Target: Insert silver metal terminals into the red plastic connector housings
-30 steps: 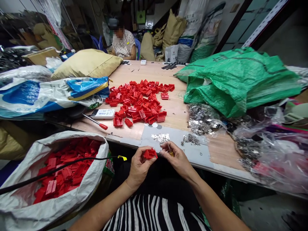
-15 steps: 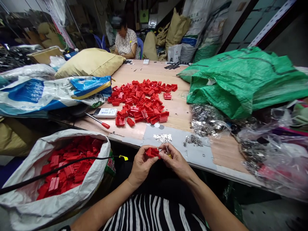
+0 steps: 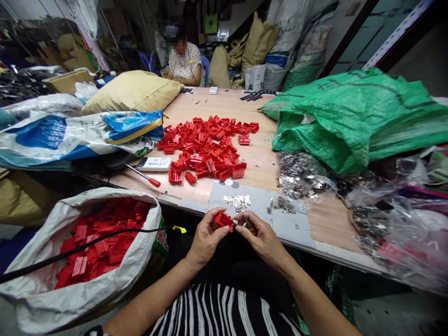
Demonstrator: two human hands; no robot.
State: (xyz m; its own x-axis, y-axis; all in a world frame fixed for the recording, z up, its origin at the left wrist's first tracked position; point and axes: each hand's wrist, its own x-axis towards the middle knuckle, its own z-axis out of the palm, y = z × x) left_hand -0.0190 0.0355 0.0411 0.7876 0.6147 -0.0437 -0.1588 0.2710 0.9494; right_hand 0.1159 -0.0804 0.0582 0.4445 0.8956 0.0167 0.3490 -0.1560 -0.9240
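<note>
A red plastic piece (image 3: 223, 220) is gripped between the thumb and fingers of my left hand (image 3: 206, 238), just off the table's near edge. Close beside it on the right, my right hand (image 3: 261, 238) is closed around a small tool (image 3: 250, 227) with a brownish handle, its fingertips near the piece's right end. Whatever lies between those fingertips is too small to tell. Beyond my hands, small silvery parts (image 3: 237, 201) lie on a grey sheet (image 3: 259, 192), with darker metal parts (image 3: 281, 205) to their right. A large pile of red pieces (image 3: 210, 151) covers the middle of the table.
An open white sack (image 3: 138, 270) of red pieces stands at the left, a black cable (image 3: 105, 235) crossing over it. A red-handled tool (image 3: 149, 178) lies near a white device (image 3: 154, 164). Green sacking (image 3: 350, 116) and plastic bags (image 3: 413, 233) fill the right. A person (image 3: 185, 60) sits opposite.
My right hand has turned, and the tool in it now points differently, its shaft no longer standing upright. The red piece in my left hand is tilted more.
</note>
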